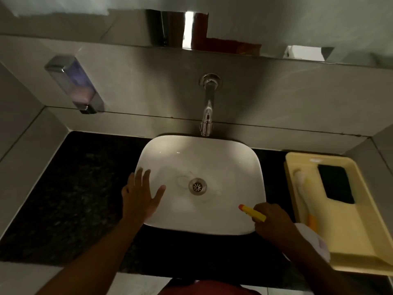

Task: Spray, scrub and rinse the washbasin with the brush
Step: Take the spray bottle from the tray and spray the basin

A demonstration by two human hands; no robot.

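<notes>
A white washbasin point(200, 158) sits on a dark speckled tabletop point(70, 188), its metal drain point(197, 186) at the centre and a chrome wall tap point(206, 116) hanging over its far rim. The person's left hand point(141, 196) is spread flat with fingers splayed over the basin's left inner wall, gripping nothing. The right hand point(271, 222), at the basin's near right corner, is closed around a spray bottle; its yellow spray head point(254, 212) with an orange nozzle tip points in over the bowl, and part of the white bottle body point(314, 239) shows beyond the wrist. Just right of the basin lies a pale yellow tray point(348, 235) holding the brush point(304, 188), its whitish handle running along the tray's left side, beside a dark rectangular pad point(336, 184). On the tiled wall, left of the basin and above it, hangs a soap dispenser point(74, 84). Faint water traces ring the drain.
</notes>
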